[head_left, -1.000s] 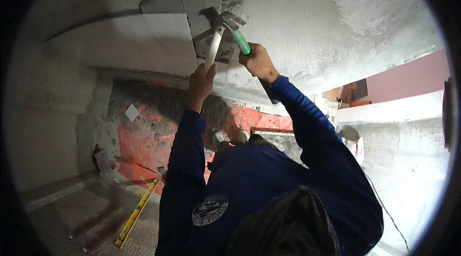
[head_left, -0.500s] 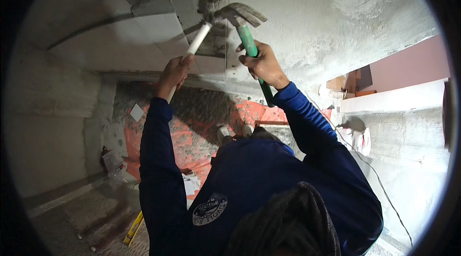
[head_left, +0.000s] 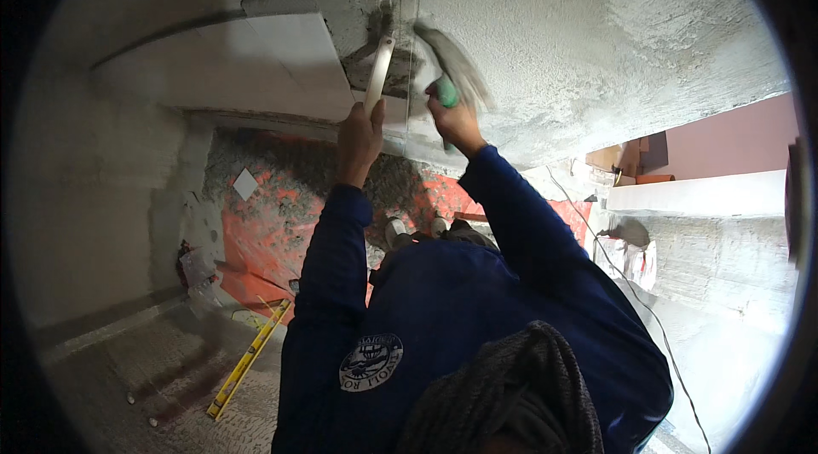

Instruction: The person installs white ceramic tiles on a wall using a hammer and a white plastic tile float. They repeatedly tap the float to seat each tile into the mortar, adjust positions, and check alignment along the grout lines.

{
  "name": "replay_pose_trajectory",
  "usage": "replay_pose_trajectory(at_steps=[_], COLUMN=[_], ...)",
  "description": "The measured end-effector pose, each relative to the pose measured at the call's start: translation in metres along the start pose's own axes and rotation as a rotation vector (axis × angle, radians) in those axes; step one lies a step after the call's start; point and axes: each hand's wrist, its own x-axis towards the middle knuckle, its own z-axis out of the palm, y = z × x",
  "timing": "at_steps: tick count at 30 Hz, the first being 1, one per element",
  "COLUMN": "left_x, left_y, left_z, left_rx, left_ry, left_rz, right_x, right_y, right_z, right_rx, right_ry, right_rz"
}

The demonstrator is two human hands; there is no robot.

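My left hand [head_left: 359, 137] is closed round a long pale bar [head_left: 380, 71], whose tip points up at the rough wall. My right hand [head_left: 458, 120] grips a claw hammer by its green handle [head_left: 446, 91]. The hammer's metal head [head_left: 456, 66] is smeared by motion and sits to the right of the bar, apart from it. Behind both tools is a dark, broken patch of mortar [head_left: 366, 38]. Pale wall tiles [head_left: 281, 49] end just left of that patch. A thin string [head_left: 411, 105] hangs down between my two hands.
Rubble [head_left: 315, 169] covers part of an orange sheet [head_left: 256, 241] on the floor, with a loose white tile piece [head_left: 245, 184] on it. A yellow spirit level [head_left: 247, 360] lies at lower left. A cable [head_left: 648, 288] runs down the right side. Grey plaster [head_left: 545, 37] covers the wall.
My left hand has moved right, and the bar now stands steeper. The hammer has turned, its head swinging lower and to the right, while my right hand has shifted slightly left and up.
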Motion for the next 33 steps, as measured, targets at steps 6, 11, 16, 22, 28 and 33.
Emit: replay_pose_trajectory(at_steps=[6,11,16,22,28,33], left_x=[0.002,0.0,0.002,0.004,0.005,-0.032], left_y=[0.0,-0.007,-0.013,-0.012,-0.038,-0.056], left_z=[-0.006,0.0,0.004,0.0,0.006,0.014], left_rx=[0.017,0.012,-0.026,-0.017,-0.061,0.327], left_ry=[-0.028,-0.025,-0.021,-0.064,-0.107,-0.035], left_rz=[-0.051,-0.005,-0.054,-0.068,-0.03,0.126], right_x=[-0.004,0.0,0.002,0.009,0.002,-0.053], right_y=[0.034,0.027,0.017,0.025,0.038,0.034], right_z=[0.011,0.005,0.001,0.005,0.011,-0.011], right_rx=[0.001,-0.151,-0.07,-0.049,-0.039,0.2], right_ry=[-0.147,-0.429,-0.263,-0.396,-0.459,-0.375], right_rz=[0.103,0.613,0.296,0.57,0.783,0.798])
